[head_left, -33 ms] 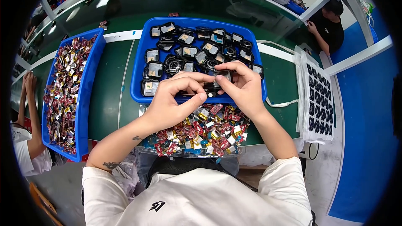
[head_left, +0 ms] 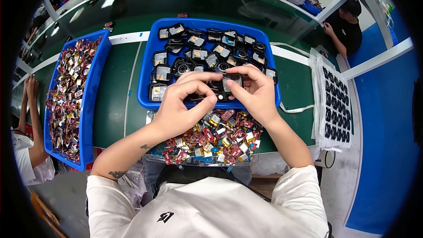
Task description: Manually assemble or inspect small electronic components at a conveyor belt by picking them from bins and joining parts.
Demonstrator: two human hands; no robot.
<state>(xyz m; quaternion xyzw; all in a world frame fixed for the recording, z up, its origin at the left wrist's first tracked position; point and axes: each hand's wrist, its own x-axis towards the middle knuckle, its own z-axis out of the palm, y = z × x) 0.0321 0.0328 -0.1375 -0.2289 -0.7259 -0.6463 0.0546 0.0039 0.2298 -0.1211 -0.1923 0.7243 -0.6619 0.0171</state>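
Note:
My right hand (head_left: 257, 90) is closed on a small black watch case (head_left: 233, 82), thumb on its near side and fingers round its far edge. Beside it, my left hand (head_left: 178, 101) has its index finger stretched toward the case and its thumb apart, with nothing plainly held. Whether that fingertip touches the case I cannot tell. Both hands are over the near part of a blue tray (head_left: 144, 83) full of similar black watch cases (head_left: 198, 54). Closer to me, small red circuit boards with silver and yellow parts (head_left: 216, 136) are heaped in a clear tray (head_left: 161, 161).
A long blue bin (head_left: 99, 88) of similar small parts stands at the left. On the right lies a white sheet stack (head_left: 319, 105) with black pieces in rows. Another person (head_left: 348, 28) sits at the far right; a co-worker's arms (head_left: 33, 105) show at the left.
My left index fingertip has drawn back slightly to the left. The watch case in my right hand has turned, showing more of its face.

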